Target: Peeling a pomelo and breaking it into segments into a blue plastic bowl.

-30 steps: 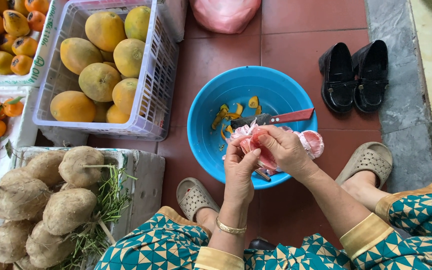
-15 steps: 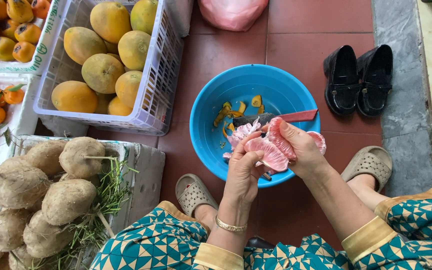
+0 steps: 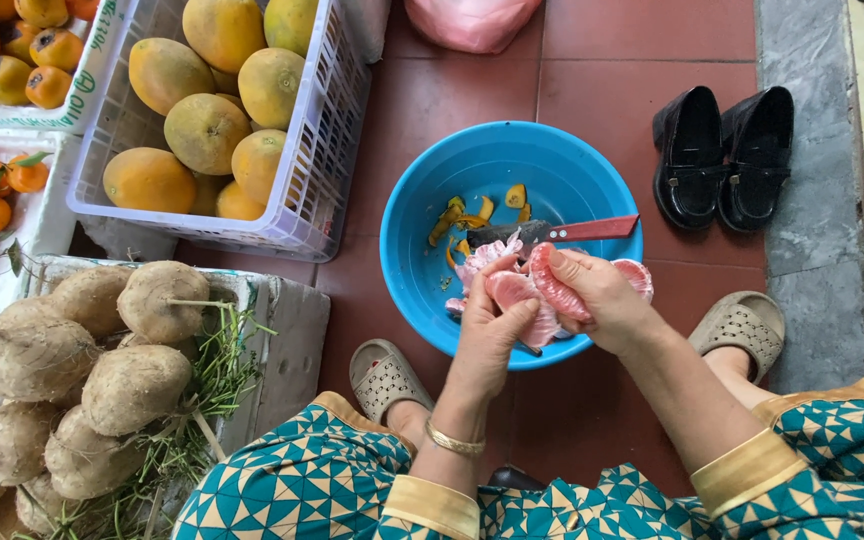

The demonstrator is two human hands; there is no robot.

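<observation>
Red floor tiles (image 3: 652, 40) run under everything, with a grey stone strip along one side. Over the near rim of a blue plastic basin (image 3: 422, 230), a peeled pink pomelo (image 3: 542, 295) is held, its pale membrane torn open and glossy rose segments showing. Left hand (image 3: 487, 330) has its fingers curled and its thumb pressed onto one segment, pinching it; a gold bangle circles the wrist. Right hand (image 3: 602, 295) wraps the other side of the fruit, fingers close together and bent over the top. Both forearms rise from teal patterned sleeves with yellow cuffs. Inside the basin lie yellow peel scraps (image 3: 467, 215) and a red-handled knife (image 3: 562, 232). Nearby: a white crate of yellow-green fruit (image 3: 207, 120), brown tubers (image 3: 82, 350), black shoes (image 3: 722, 155).
</observation>
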